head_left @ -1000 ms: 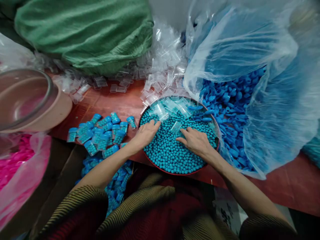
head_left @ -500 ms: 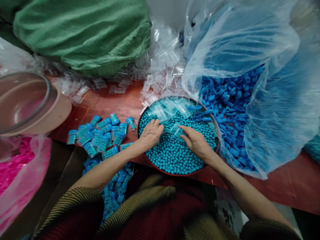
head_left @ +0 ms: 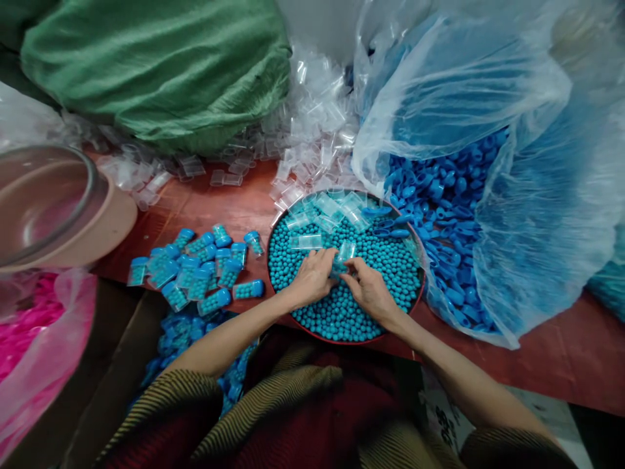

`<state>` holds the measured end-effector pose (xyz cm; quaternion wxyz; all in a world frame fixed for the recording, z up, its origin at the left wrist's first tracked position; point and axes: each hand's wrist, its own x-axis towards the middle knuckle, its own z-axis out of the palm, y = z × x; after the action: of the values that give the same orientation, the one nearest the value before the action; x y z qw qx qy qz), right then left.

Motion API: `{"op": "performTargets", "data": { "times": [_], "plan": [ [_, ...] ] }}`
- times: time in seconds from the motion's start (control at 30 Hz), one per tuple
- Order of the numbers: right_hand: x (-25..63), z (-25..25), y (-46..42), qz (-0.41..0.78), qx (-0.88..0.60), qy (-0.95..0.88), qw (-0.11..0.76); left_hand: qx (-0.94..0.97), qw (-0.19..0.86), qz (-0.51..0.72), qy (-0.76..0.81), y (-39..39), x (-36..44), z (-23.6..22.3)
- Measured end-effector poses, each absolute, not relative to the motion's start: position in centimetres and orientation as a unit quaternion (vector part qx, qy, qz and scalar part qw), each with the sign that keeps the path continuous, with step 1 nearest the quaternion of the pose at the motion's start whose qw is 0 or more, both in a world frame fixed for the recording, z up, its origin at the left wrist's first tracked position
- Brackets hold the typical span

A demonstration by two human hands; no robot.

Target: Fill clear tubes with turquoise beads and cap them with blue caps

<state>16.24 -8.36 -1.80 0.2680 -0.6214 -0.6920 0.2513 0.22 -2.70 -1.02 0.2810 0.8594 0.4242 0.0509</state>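
A round red-rimmed tray (head_left: pixel 271 286) is filled with turquoise beads (head_left: pixel 342 322). Over its middle my two hands meet at a small clear plastic container (head_left: pixel 347 251). My left hand (head_left: pixel 312 279) has its fingers closed against the container's left side. From the right, my right hand (head_left: pixel 370 286) pinches it between thumb and fingers. Part of the container is hidden by the fingertips. Another clear container (head_left: pixel 306 242) lies on the beads just beyond my left hand. Several more lie at the tray's far side, near a few blue scoop-shaped caps (head_left: pixel 390 232).
Several bead-filled containers with blue caps (head_left: pixel 198 277) lie left of the tray. Clear empties (head_left: pixel 317 111) are heaped behind it. A plastic bag (head_left: pixel 532 215) of blue caps stands right. A green sack (head_left: pixel 161 71), a beige basin (head_left: pixel 114 215) and pink pieces (head_left: pixel 34 312) are further left.
My left hand has moved right and nearer me, away from the containers at the far side, and joined my right hand at the clear container. My right hand has shifted slightly.
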Motion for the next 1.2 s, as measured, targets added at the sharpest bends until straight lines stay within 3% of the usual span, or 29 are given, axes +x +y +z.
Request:
{"op": "performTargets", "data": {
  "times": [0.17,0.3,0.43,0.57,0.9,0.97,1.13,1.2],
  "plan": [
    [17.2,0.0,-7.6,0.247,-0.618,-0.731,0.151,0.853,0.284,0.102,0.427,-3.7,0.9,-1.8],
    [18.4,1.1,-6.4,0.288,-0.59,-0.738,0.154,0.841,0.295,0.126,0.436,-3.7,1.1,-1.9],
    [18.8,1.2,-5.3,0.196,-0.652,-0.719,0.139,0.869,0.236,0.078,0.427,-3.8,0.9,-1.1],
    [18.4,0.7,-4.1,0.136,-0.619,-0.772,0.054,0.903,0.187,0.002,0.388,-4.0,0.7,-0.4],
    [19.7,0.4,-5.0,0.117,-0.59,-0.795,-0.081,0.881,0.251,0.054,0.397,-4.0,1.1,-1.6],
    [19.7,0.2,-5.1,0.12,-0.605,-0.785,-0.051,0.882,0.244,0.064,0.397,-4.2,1.1,-1.7],
    [19.3,-1.0,-5.0,0.158,-0.605,-0.76,0.178,0.906,0.21,0.145,0.338,-4.6,0.6,-2.4],
    [18.8,-1.8,-5.2,0.187,-0.586,-0.754,0.233,0.907,0.215,0.163,0.323,-4.6,0.4,-3.0]
  ]
}}
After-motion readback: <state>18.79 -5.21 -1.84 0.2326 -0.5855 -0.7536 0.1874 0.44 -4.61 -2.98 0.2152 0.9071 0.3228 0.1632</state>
